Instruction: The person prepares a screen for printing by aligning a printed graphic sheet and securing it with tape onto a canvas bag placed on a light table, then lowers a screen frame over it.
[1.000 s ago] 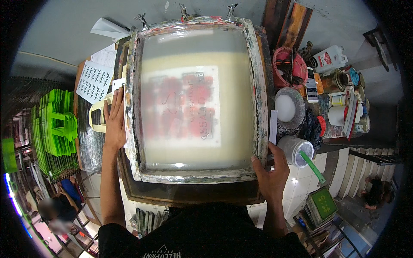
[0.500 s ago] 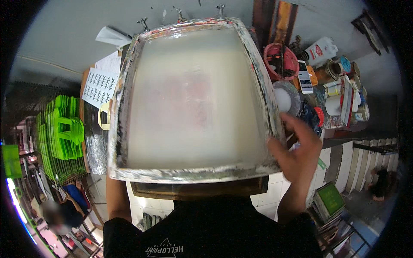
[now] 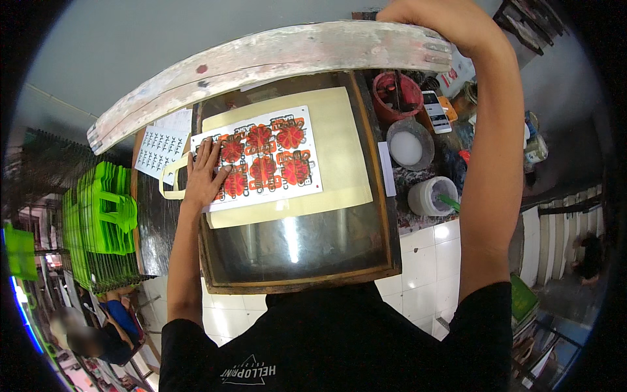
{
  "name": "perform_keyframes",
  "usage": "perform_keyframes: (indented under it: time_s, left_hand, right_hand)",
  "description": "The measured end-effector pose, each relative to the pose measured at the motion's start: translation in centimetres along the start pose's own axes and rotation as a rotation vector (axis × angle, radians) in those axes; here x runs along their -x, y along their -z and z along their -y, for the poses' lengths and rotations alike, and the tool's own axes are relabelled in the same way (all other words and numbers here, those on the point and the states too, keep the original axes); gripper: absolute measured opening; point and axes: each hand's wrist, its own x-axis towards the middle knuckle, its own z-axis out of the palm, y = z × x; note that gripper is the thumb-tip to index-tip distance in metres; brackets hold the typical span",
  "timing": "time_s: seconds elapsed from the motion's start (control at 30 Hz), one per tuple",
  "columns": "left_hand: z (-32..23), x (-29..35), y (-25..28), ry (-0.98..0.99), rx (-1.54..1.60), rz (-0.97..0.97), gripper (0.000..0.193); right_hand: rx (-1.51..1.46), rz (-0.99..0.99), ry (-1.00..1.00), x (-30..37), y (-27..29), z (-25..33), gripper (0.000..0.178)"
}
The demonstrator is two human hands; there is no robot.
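Observation:
A wooden screen printing frame point(image 3: 274, 59) is tilted up, its near edge raised high across the far side of the bench. My right hand point(image 3: 450, 23) grips that raised edge at its right end; some fingers are hidden behind the wood. Under it, a pale yellow flat bag point(image 3: 346, 150) with a loop handle at its left lies on a dark, glossy glass board point(image 3: 294, 251). On the bag rests a white sheet point(image 3: 315, 183) printed with red flower shapes and black lettering. My left hand point(image 3: 206, 176) lies on the sheet's left part, fingers stretched out.
To the right stand a red bucket point(image 3: 398, 98), a grey bowl point(image 3: 410, 147) with white stuff, a white tub point(image 3: 431, 197) with a green handle, and a phone point(image 3: 436, 111). Green bags point(image 3: 108, 209) are stacked at left. Another person point(image 3: 108, 336) is at lower left.
The frame, lower before, has swung up and away, uncovering the bag and sheet. My right hand rose with its edge; my left hand came from the frame's left side onto the sheet.

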Motion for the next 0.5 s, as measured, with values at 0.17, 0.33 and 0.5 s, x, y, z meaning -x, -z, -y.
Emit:
perform_keyframes:
  time_s: [0.17,0.33,0.5]
  left_hand:
    - [-0.5,0.3,-0.1,0.013,0.026,0.000,0.075]
    - [-1.0,-0.2,-0.4,0.007,0.020,-0.025,0.075]
    - [1.9,1.8,0.6,0.234,0.269,0.170,0.073]
  right_hand:
    - [0.086,0.032,0.068,0.1,0.1,0.1,0.009]
    - [-0.047,0.033,0.085,1.3,-0.3,0.0,0.010]
    - [-0.447,-0.111,-0.414,4.2,-3.9,4.4,0.027]
